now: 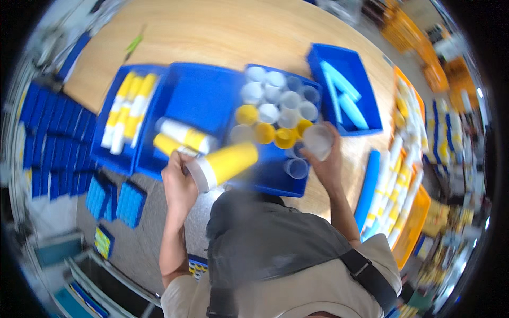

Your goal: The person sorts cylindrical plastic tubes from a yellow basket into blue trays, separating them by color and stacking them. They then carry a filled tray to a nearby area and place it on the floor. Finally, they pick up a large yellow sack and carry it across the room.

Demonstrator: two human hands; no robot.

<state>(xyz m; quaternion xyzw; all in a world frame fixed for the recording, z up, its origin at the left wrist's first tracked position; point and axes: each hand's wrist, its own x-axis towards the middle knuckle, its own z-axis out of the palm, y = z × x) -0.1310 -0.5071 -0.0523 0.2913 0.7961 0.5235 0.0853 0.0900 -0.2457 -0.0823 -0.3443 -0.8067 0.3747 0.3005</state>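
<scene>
My left hand (179, 183) is wrapped around one end of a yellow tube (233, 163) with a white band and a greyish end. It is held tilted over the front of a blue bin (199, 87) where more yellow-and-white tubes (185, 135) lie. My right hand (330, 161) grips a whitish, cup-like tube (318, 140), its round end facing up. That tube is at the right side of another blue bin (270, 185), in which several white, clear and yellow round tubes (269, 113) stand upright. Motion blur softens both held pieces.
A blue bin of yellow-and-white tubes (130, 106) is at the left. Light blue curved pieces (347, 103) lie in a bin at the far right. Beside me on the right, an orange crate (416, 217) holds several long tubes. Blue stacked trays (58, 138) stand at the left.
</scene>
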